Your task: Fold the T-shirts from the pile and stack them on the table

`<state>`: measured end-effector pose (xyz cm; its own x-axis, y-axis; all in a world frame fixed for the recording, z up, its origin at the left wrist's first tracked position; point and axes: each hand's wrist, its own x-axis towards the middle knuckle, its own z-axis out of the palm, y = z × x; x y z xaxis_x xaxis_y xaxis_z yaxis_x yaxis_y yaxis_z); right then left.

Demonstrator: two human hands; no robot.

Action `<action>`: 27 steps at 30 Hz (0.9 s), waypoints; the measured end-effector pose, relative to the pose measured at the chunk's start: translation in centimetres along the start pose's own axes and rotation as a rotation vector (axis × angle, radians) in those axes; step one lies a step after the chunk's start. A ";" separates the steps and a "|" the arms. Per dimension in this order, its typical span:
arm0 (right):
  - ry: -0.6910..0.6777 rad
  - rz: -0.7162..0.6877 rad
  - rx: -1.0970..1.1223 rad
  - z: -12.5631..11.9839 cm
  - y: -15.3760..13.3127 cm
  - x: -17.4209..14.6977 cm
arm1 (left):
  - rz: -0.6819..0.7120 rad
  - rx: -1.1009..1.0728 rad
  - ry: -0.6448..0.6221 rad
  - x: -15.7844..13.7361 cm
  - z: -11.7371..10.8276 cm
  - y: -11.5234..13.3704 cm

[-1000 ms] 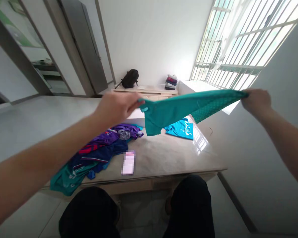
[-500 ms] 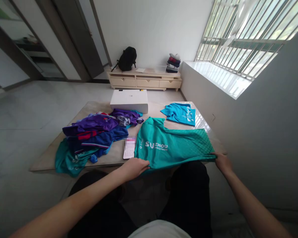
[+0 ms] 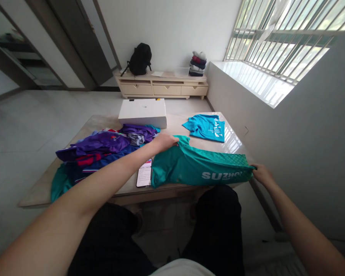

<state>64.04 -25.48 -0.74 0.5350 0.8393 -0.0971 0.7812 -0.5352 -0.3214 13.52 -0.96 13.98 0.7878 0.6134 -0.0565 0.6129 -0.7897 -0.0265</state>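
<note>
Green shirt (image 3: 194,166), at four o'clock on the table (image 3: 175,122), looks doubled narrower now the left hand (image 3: 164,142) has shifted its pinch to the shirt's ten o'clock, the right hand (image 3: 263,176) gripping at three.

The left arm (image 3: 103,191) is slanting forward and inward, and the left hand (image 3: 163,142) is showing its back while its fingers are pinching. The right arm (image 3: 299,218) is angling forward and inward from the right; the right hand (image 3: 261,174) is pinching too, lying nearer the body. Below, the bent legs (image 3: 215,222) are resting apart.
</note>
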 end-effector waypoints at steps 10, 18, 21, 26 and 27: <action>0.125 0.117 0.199 2.8 1.4 5.8 | -0.111 0.030 0.110 9.5 5.7 2.1; 0.334 0.262 0.311 5.8 1.9 5.7 | -0.217 -0.054 -0.002 -5.7 17.9 4.3; 0.377 0.294 0.330 5.7 1.0 5.9 | -0.277 -0.092 0.045 -7.6 19.4 4.0; 0.302 0.327 0.344 5.2 -0.7 6.1 | -0.342 -0.102 0.127 -7.5 20.3 5.1; 0.300 0.344 0.344 5.1 -0.9 5.7 | -0.347 -0.101 0.137 -7.4 20.2 5.4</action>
<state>64.73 -19.77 -5.83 0.8473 0.5311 0.0050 0.4227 -0.6686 -0.6117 9.76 -10.02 -5.93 0.5294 0.8452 0.0728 0.8418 -0.5340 0.0784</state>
